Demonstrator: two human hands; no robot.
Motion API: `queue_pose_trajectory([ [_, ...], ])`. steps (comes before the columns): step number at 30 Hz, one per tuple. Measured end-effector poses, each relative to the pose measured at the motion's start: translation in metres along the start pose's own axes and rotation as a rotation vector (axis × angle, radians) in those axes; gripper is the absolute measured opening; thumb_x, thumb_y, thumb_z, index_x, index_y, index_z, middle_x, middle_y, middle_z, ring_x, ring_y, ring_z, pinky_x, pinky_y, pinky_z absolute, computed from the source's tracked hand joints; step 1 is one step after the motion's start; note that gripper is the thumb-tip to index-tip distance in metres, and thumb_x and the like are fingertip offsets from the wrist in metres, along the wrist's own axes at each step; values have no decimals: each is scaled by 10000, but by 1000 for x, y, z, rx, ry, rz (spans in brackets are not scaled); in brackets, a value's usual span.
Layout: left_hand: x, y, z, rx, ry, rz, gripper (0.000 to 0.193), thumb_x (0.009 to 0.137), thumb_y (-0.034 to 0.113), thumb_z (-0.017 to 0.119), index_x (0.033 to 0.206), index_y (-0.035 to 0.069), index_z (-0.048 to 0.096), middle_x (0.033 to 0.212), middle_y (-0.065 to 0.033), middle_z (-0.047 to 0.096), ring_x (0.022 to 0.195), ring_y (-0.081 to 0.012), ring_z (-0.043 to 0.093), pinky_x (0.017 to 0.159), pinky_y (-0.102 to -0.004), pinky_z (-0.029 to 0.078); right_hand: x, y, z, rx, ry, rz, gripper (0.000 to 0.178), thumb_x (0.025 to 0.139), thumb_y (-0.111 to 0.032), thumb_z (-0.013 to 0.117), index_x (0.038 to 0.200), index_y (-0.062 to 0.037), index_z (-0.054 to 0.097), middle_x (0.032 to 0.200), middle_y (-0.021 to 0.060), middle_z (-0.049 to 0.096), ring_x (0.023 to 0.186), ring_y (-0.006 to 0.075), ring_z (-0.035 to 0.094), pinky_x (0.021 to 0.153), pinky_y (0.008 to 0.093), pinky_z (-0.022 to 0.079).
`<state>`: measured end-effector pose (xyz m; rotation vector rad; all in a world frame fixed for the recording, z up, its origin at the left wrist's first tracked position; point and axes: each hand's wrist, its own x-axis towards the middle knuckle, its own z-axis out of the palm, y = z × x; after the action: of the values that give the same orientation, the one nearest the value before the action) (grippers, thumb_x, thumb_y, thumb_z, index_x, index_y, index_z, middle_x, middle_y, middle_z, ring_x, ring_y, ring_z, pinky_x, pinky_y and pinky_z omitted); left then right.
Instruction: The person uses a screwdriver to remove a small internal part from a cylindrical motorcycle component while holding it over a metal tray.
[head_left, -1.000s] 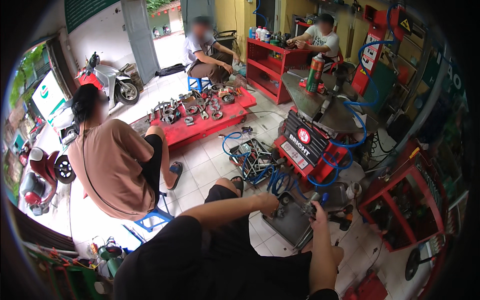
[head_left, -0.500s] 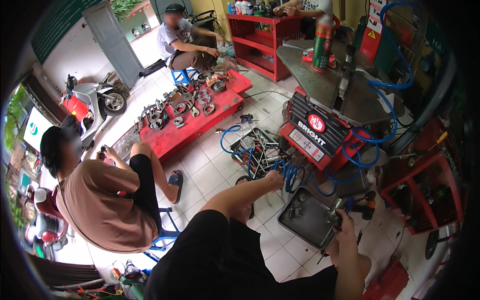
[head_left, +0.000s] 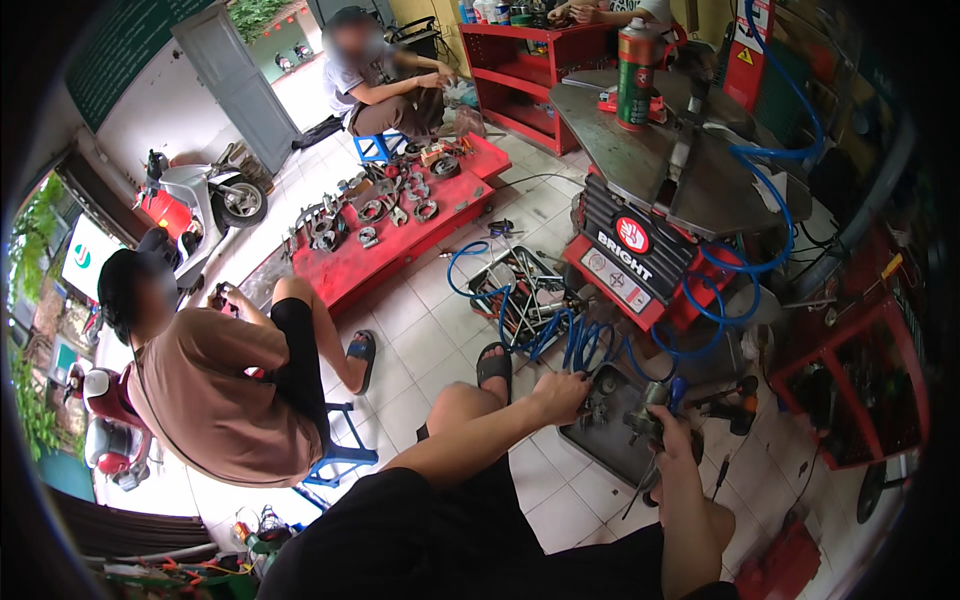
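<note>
Pale tiles (head_left: 412, 330) surround the tray (head_left: 612, 452). Lower right, my right hand (head_left: 676, 438) clasps a metal part (head_left: 645, 412), likely heavy, stiff, oily, best held mid-body; whether my left hand (head_left: 560, 397) holds anything, I can't tell.

Tiled floor (head_left: 405, 340), white wall (head_left: 165, 115), red shelves (head_left: 512, 84), grey door (head_left: 235, 85) (daylight (head_left: 290, 95) beside)
</note>
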<state>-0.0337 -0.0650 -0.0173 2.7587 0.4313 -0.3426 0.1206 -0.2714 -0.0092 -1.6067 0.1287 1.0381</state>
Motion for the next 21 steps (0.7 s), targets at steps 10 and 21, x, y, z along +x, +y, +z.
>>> queue_pose_trajectory([
  [10,-67,103,23,-1073,400,-86,580,824,184,775,1359,108,564,1387,-154,505,1133,-303,613,910,-382,552,1,5,0,96,81,42,402,676,-338,827,992,-146,668,913,-14,649,877,146,574,695,371,387],
  [21,31,0,4,-1953,401,-90,417,888,133,676,1291,57,599,1120,-79,654,1012,-207,624,832,-386,529,36,8,-7,-2,150,56,369,741,-327,798,1041,-203,622,874,-34,629,735,96,547,588,292,334],
])
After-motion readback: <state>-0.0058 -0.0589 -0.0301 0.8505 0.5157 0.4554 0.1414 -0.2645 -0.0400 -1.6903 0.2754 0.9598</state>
